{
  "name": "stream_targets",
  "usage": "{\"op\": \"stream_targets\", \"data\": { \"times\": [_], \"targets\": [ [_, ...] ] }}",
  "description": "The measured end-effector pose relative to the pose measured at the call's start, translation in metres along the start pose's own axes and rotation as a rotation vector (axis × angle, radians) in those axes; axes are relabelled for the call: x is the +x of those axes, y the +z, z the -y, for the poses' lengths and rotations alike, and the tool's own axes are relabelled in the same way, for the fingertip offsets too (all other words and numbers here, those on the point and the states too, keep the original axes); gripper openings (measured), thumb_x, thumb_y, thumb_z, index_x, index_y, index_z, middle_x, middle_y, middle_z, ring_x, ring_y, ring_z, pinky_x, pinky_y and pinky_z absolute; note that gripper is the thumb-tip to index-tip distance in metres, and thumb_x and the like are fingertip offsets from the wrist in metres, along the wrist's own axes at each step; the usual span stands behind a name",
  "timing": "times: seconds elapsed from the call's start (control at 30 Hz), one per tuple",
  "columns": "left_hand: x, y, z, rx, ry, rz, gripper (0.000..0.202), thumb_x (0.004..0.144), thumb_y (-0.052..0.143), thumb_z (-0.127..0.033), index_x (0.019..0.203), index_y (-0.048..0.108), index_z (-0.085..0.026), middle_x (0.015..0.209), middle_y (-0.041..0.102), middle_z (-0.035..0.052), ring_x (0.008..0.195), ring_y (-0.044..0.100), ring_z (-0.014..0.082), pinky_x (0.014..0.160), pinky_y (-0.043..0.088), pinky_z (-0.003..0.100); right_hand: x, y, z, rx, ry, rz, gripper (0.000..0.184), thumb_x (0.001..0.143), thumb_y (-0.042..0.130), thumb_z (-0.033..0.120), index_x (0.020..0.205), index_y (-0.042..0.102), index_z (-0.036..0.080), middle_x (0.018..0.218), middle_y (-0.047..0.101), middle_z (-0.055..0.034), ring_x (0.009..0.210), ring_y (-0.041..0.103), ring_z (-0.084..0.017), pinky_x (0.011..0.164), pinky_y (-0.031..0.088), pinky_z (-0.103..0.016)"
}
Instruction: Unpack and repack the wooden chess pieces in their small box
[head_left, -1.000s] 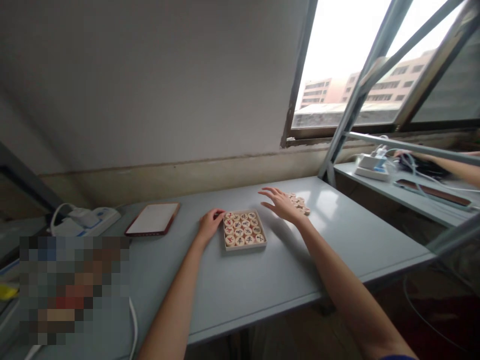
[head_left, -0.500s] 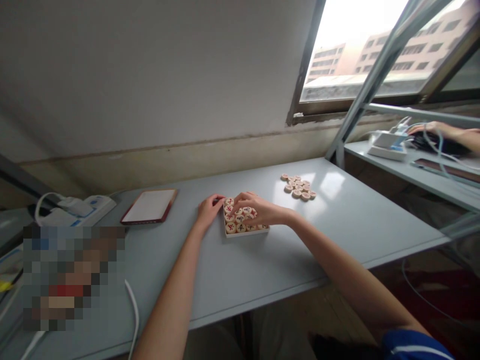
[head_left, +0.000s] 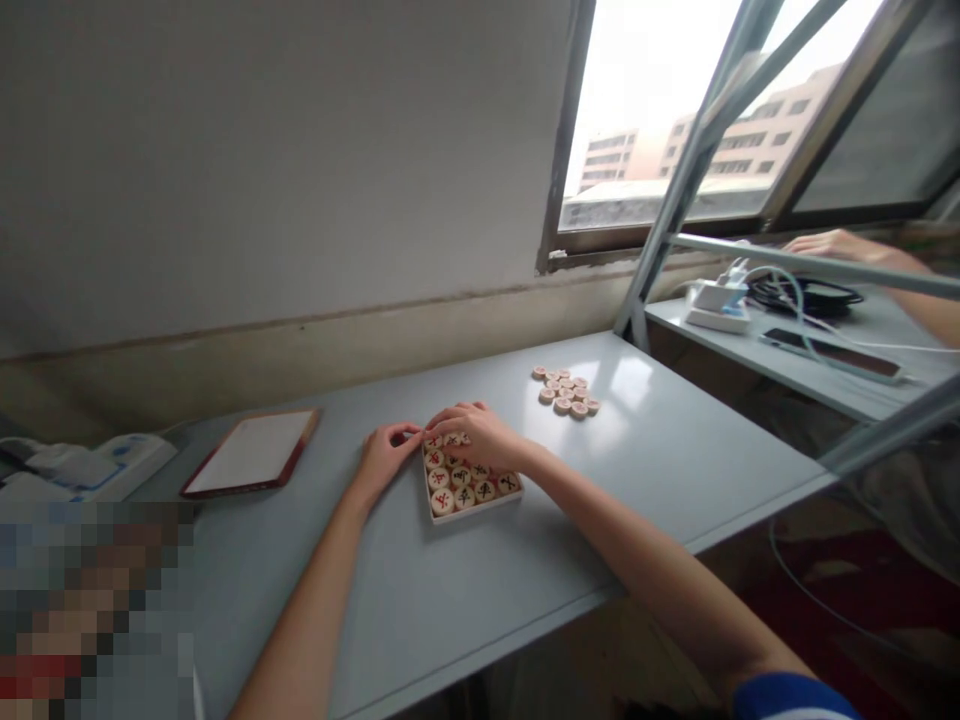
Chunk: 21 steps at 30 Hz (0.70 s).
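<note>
A shallow white box [head_left: 475,511] on the grey desk holds rows of round wooden xiangqi pieces [head_left: 460,476] marked with red and black characters. My left hand [head_left: 385,462] is at the box's far left corner, its thumb and fingertips closing on the edge there. Over the far part of the box lies my right hand [head_left: 482,438], palm down and fingers stretched toward that same corner. It touches the pieces and hides several of them; nothing shows gripped in it. Loose xiangqi pieces [head_left: 566,392] lie together on the desk, farther back and to the right.
A white-topped box lid [head_left: 253,452] with dark red sides lies at the left. Beyond it is a power strip [head_left: 124,465]. Metal posts [head_left: 675,200] stand by the window. On the neighbouring desk are a phone [head_left: 829,355], a charger, cables, and another person's hand [head_left: 832,243].
The camera view has turned right and tilted up. My right hand has shifted toward the box's far left corner, uncovering more pieces in the near rows. My left hand stays at the box's edge.
</note>
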<state>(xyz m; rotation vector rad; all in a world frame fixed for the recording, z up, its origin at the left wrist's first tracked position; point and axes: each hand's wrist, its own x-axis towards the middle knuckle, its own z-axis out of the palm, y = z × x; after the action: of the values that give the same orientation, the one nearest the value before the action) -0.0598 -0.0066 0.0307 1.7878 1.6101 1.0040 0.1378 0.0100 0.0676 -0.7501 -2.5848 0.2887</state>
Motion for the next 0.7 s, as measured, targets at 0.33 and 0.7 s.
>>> {"op": "stream_targets", "data": {
  "times": [0.33,0.7],
  "targets": [
    [-0.003,-0.003,-0.015,-0.146,-0.034,0.028,0.035,0.068,0.053,-0.044,0.078,0.07,-0.014,0.085,0.069,0.0073,0.085,0.06,0.0231,0.08,0.044,0.033,-0.003,0.002,0.004,-0.011,0.055,-0.06,0.023,0.074,0.06,0.02,0.097,0.058,0.022,0.099,0.058,-0.0035,0.094,0.048,-0.017,0.08,0.029,-0.03],
    [-0.004,-0.004,-0.011,-0.046,0.0,0.072,0.031,0.067,0.055,-0.041,0.081,0.069,-0.019,0.084,0.068,0.0042,0.082,0.059,0.0199,0.079,0.044,0.03,-0.02,-0.029,-0.041,-0.219,0.355,-0.311,0.019,0.081,0.051,0.025,0.099,0.058,0.023,0.099,0.06,-0.0048,0.093,0.047,-0.019,0.08,0.025,-0.033]
  ]
}}
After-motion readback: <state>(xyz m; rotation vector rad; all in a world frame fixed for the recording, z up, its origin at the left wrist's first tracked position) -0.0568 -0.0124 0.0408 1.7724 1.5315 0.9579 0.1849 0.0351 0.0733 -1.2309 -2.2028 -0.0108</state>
